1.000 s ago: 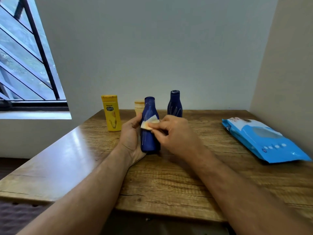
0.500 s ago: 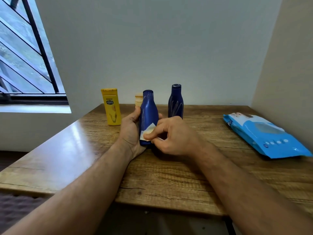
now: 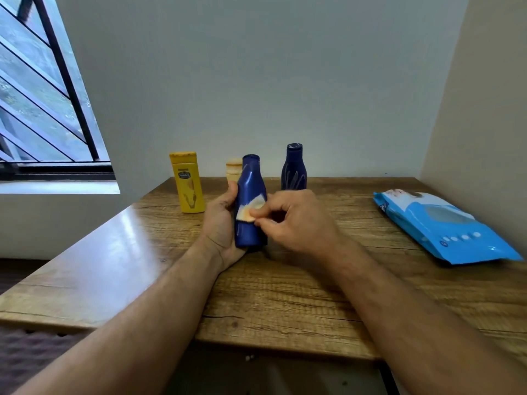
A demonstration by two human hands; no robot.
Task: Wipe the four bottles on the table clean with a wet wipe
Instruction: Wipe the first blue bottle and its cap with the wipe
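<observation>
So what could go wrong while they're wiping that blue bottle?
The wipe is only pinched by the right hand, so it may slip off. The bottle, gripped by the left hand, stands tilted and could topple. The cream bottle right behind could be knocked.

Wooden table [image 3: 285, 295], three standing bottles [image 3: 188, 185], wipes pack [image 3: 445, 226]

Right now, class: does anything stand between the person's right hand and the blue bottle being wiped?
Only the wet wipe, pinched by the right hand against the blue bottle. The left hand grips its other side.
</observation>
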